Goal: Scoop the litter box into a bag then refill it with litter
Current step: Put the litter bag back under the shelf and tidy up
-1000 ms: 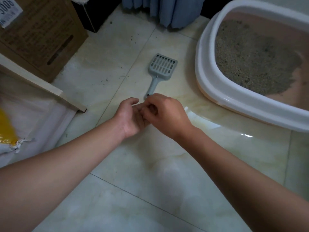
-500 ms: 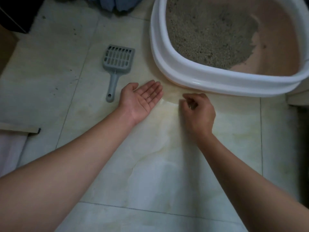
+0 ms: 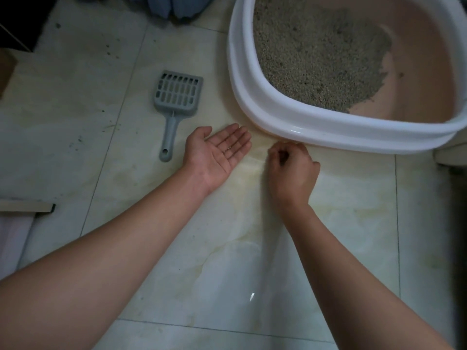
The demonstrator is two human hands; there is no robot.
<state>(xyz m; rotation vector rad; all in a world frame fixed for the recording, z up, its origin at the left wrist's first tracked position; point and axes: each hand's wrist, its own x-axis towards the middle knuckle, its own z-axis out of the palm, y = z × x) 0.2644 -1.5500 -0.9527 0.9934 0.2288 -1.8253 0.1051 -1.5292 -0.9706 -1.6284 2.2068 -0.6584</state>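
Note:
A white-rimmed pink litter box (image 3: 303, 126) sits at the upper right, with grey litter (image 3: 316, 59) heaped on its left side. On the tiles to its left lies a grey slotted scoop (image 3: 177, 97), handle toward me. A thin clear plastic bag (image 3: 240, 223) seems to lie flat on the floor in front of the box. My left hand (image 3: 217, 155) rests palm up beside the scoop handle, fingers straight, with a few grains on the palm. My right hand (image 3: 290, 170) is curled just before the box rim and pinches the bag's faint top edge.
Blue fabric (image 3: 174, 6) hangs at the top centre. A cardboard box corner (image 3: 5, 69) and a flat board (image 3: 25, 207) over a white sack (image 3: 10, 238) stand at the left edge. Stray litter grains dot the tiles at upper left.
My hands were joined a second ago and have since parted. The left now lies palm up and the right has gone to the floor by the box. My view shifted right.

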